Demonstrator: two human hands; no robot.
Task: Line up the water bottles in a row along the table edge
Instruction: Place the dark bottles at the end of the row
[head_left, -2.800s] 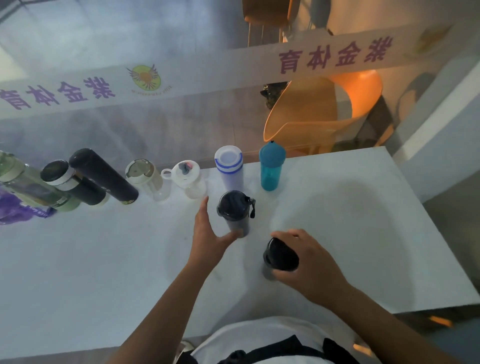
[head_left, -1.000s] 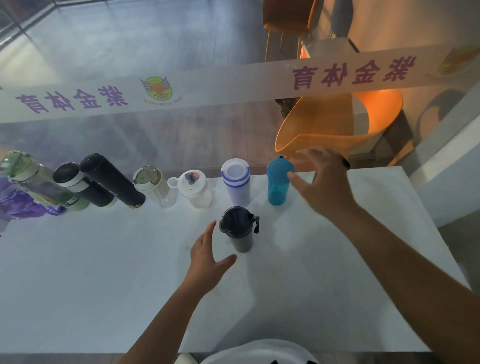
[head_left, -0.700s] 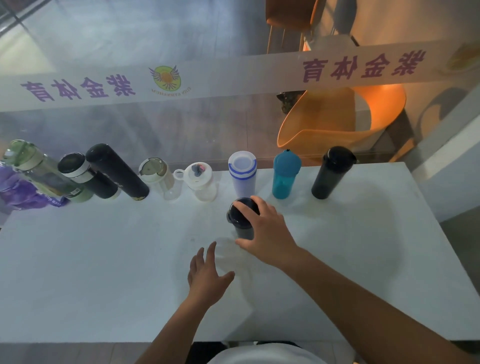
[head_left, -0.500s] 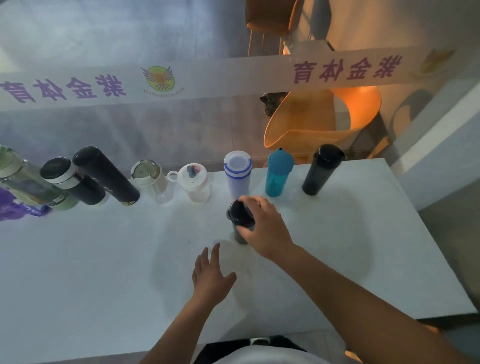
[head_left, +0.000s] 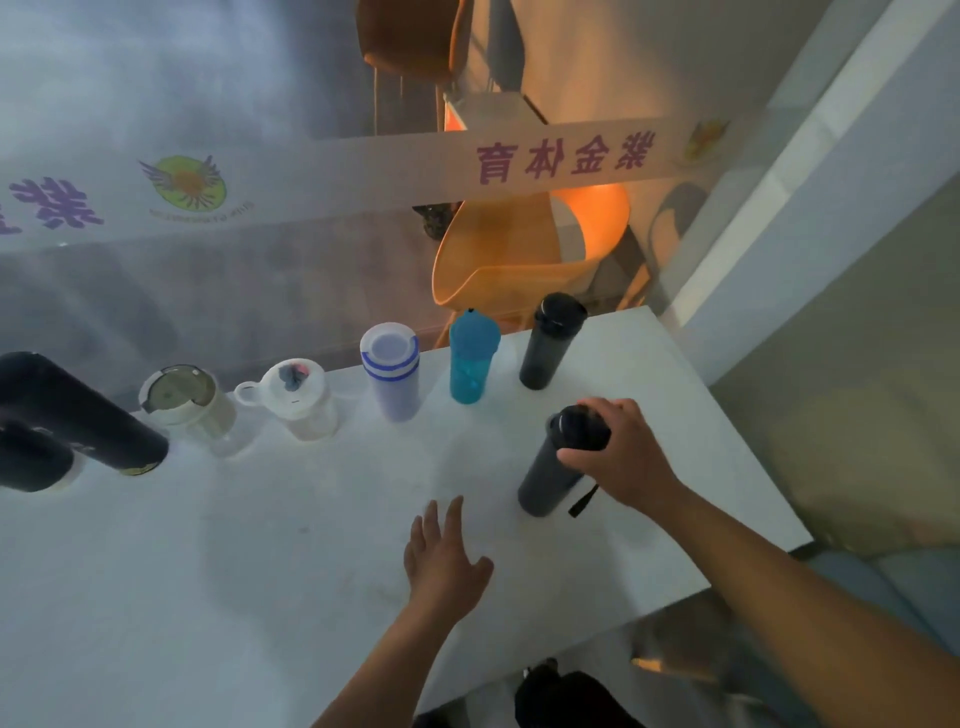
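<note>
Nearest: left hand (head_left: 444, 561) low over white tabletop (head_left: 208, 597), grip wide, fingers spread, nothing in it. Prob. kept clear of the carry.

Next, to the right: right hand (head_left: 623, 457), grip wrapped from above round top of black-lidded smoky-grey plastic bottle w/ wrist strap (head_left: 548, 480). Bottle tilted, base at or just off tabletop, can't tell which. Top hold prob. for setting it down upright.

Farthest, along far edge by glass partition (head_left: 234, 301): row w/ tall black bottle (head_left: 550, 345) at right end, then teal plastic bottle (head_left: 470, 364), white blue-striped cup (head_left: 392, 371). Bare spot right of the black one, likely destination.
</note>
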